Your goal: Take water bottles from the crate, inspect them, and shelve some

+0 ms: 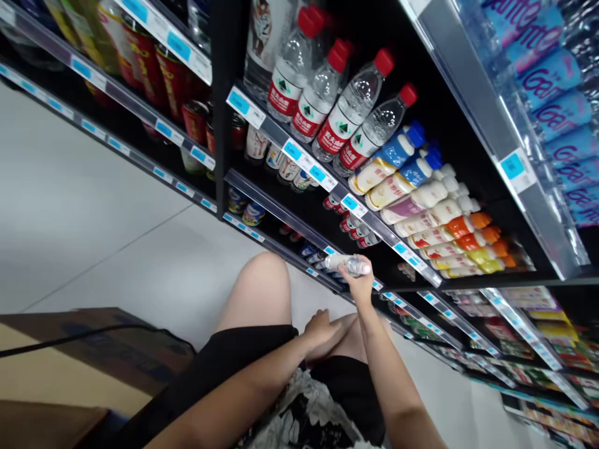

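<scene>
My right hand [360, 280] is closed around a small clear bottle [339, 262] with a pale label and a light cap. The bottle lies nearly sideways in front of a lower shelf edge, its cap end toward my palm. My left hand [321, 330] rests near my bent knee with its fingers loosely apart and nothing visible in it. Above the held bottle, red-capped water bottles [344, 121] stand in a row on a shelf. Beside them are white drink bottles [421, 202] with blue, white, orange and yellow caps.
Dark shelving with price-tag rails [299, 159] runs diagonally across the view. Cans [194, 118] fill shelves at the left, and blue wrapped packs [556, 112] sit at upper right. An opened cardboard box [88, 349] with a black strap across it stands on the grey floor [93, 206].
</scene>
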Action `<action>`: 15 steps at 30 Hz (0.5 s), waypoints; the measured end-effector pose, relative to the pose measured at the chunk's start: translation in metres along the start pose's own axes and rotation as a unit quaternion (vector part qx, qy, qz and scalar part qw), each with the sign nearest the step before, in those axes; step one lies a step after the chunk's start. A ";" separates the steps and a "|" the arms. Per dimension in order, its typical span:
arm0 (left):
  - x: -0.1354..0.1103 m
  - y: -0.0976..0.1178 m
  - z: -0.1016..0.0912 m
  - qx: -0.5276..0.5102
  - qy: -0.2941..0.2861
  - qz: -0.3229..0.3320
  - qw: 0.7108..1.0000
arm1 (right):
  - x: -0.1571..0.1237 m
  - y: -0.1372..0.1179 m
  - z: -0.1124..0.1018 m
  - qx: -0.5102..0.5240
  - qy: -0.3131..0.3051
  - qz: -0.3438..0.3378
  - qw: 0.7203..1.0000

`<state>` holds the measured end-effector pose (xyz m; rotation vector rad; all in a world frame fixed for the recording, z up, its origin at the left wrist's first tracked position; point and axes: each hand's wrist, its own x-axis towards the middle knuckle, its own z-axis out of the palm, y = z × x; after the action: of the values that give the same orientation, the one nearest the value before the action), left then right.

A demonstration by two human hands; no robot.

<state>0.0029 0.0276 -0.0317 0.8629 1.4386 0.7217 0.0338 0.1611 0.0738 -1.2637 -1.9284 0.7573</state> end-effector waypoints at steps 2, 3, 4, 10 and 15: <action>0.000 -0.004 0.003 0.007 -0.022 -0.008 1.000 | 0.029 -0.016 0.026 0.011 -0.020 -0.035 0.999; -0.001 -0.006 0.004 0.006 -0.027 -0.009 1.000 | 0.043 -0.022 0.040 0.014 -0.036 -0.053 0.998; -0.002 -0.008 0.005 0.003 -0.029 -0.011 1.000 | 0.055 -0.028 0.054 0.016 -0.054 -0.072 0.996; -0.003 -0.015 0.009 -0.017 -0.026 -0.018 0.999 | 0.115 -0.060 0.143 0.007 -0.127 -0.171 0.977; 0.010 -0.017 0.012 0.027 -0.071 -0.013 0.997 | 0.154 -0.095 0.225 0.023 -0.162 -0.169 0.972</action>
<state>0.0133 0.0262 -0.0513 0.9171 1.3452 0.5918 -0.2398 0.2502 0.0526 -0.7851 -2.2943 0.8611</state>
